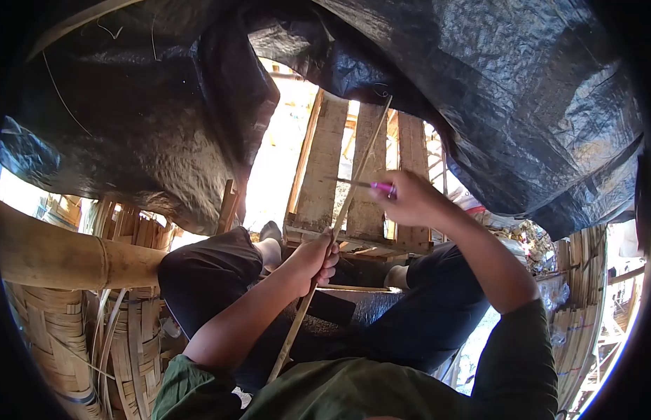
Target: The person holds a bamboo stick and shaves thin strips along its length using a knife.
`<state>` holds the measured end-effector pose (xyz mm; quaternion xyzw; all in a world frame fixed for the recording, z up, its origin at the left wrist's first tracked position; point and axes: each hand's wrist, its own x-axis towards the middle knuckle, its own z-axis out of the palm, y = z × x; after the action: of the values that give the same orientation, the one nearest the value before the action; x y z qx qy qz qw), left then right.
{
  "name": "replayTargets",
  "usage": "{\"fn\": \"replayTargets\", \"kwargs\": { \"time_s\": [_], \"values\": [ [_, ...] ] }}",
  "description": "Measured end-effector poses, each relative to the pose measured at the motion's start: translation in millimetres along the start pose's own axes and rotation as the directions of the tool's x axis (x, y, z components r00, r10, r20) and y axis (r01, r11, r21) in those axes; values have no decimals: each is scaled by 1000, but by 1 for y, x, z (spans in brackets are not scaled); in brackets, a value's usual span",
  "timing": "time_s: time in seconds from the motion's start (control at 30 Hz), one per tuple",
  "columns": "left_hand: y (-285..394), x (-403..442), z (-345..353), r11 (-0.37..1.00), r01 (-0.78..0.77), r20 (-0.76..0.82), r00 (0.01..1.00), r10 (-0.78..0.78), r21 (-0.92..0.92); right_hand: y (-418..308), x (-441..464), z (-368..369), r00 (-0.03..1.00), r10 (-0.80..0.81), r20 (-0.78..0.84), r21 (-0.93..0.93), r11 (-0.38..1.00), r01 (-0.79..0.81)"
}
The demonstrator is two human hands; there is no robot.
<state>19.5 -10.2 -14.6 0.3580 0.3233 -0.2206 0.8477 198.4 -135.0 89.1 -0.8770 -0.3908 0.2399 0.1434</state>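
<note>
A long bamboo strip (295,330) is being clasped by the left hand (315,260), best clear of the purple-handled knife (383,188) being gripped crosswise by the right hand (411,199).

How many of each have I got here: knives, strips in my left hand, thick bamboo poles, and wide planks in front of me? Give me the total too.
Knife: 1
Strip in left hand: 1
Thick bamboo pole: 1
Wide planks: 3
Total: 6
</note>
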Motion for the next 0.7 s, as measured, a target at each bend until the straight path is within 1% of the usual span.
{"fn": "replayTargets", "kwargs": {
  "time_s": [0.03,0.07,0.1,0.13,0.17,0.23,0.27,0.3,0.37,0.4,0.47,0.5,0.53,0.57,0.6,0.67,0.7],
  "values": [
    [0,-1,2,1000,8,-1,1000,-8,-7,-3,4,9,994,74,82,-1,997,-74],
    [0,-1,5,1000,0,-34,999,1,4,0,10,20,993,76,95,-1,997,-76],
    [0,-1,7,1000,-4,-71,997,5,15,2,16,32,978,133,161,111,982,-152],
    [0,2,4,1000,14,-67,998,-14,4,3,20,45,953,186,237,219,946,-239],
    [-1,2,4,999,39,-73,997,-39,-5,5,20,56,946,194,260,226,940,-255],
    [2,2,6,1000,12,-48,999,-14,-28,-3,18,65,980,87,182,296,945,-139],
    [1,4,6,998,16,-38,999,-18,-55,-12,15,59,965,172,198,235,948,-217],
    [2,6,5,998,29,-34,999,-31,-57,-8,17,64,962,182,205,236,944,-229],
    [3,8,4,994,35,-11,999,-37,-101,2,21,75,977,151,147,411,890,-199],
    [4,9,4,993,45,-9,999,-46,-106,1,20,73,975,158,156,409,888,-210],
    [5,10,5,991,65,-16,998,-67,-120,-3,18,65,976,153,154,316,928,-195],
    [5,11,5,990,75,-16,997,-77,-122,0,18,68,974,159,161,318,926,-204],
    [5,11,5,990,66,-20,997,-69,-121,5,18,72,996,87,29,260,961,-92],
    [5,12,6,991,57,-24,998,-60,-119,8,18,75,995,4,-98,185,983,14],
    [7,11,7,991,64,-23,998,-67,-118,11,19,77,995,10,-96,189,982,8],
    [8,10,7,992,71,-31,997,-74,-102,13,21,81,987,-67,-146,91,993,81],
    [9,11,7,992,77,-31,996,-81,-104,10,20,79,988,-62,-142,94,993,76]
  ]
}}
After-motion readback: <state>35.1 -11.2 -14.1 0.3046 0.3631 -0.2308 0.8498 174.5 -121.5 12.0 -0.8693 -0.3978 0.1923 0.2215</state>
